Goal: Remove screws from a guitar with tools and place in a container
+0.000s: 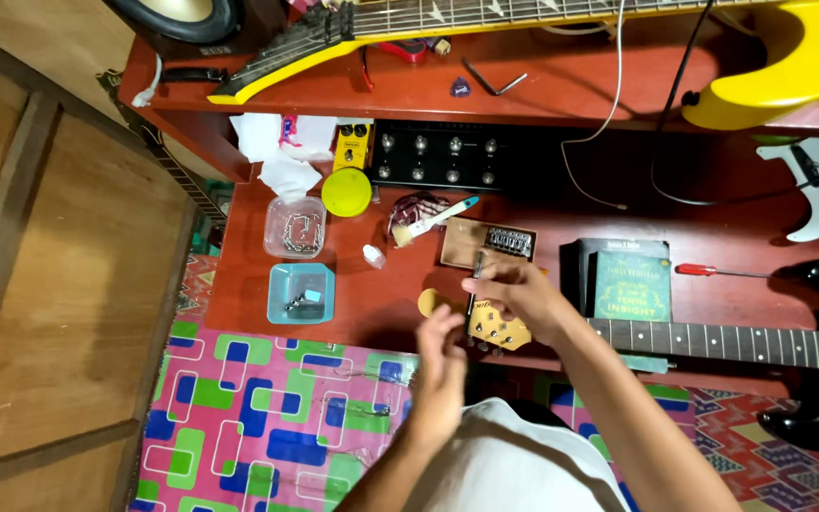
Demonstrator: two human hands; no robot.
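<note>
hands working at the headstock [498,329] of an electric guitar lying across the red counter [353,313]. right hand [514,296] is hovering just above the headstock, fingers pinched together on a small thin dark piece sticking up between the fingertips; too small to tell what it is. left hand [440,365] is sitting lower, near the counter's front edge just left of the headstock, fingers loosely curled and apart, holding nothing visible. guitar neck [713,339] is running right from the headstock toward a dark body at the right edge.

left of the hands: a blue square tray [301,292] holding a few small metal bits, and behind it a clear plastic tub [294,228] holding more metal parts. yellow round lid [346,192] is lying just beside the tub. small brush with a light blue handle [433,220] is lying tilted behind the hands, next to a brown box [471,245] holding a metal bridge piece. green book [630,283] is sitting just right of the right hand, red-handled screwdriver [720,271] beyond it. black pedal unit with knobs [438,156] is sitting further back. yellow guitar [789,57] is lying on the upper shelf with a hex key [491,82] and a purple pick [460,88]. patterned mat [267,408] is covering the floor below the counter.
</note>
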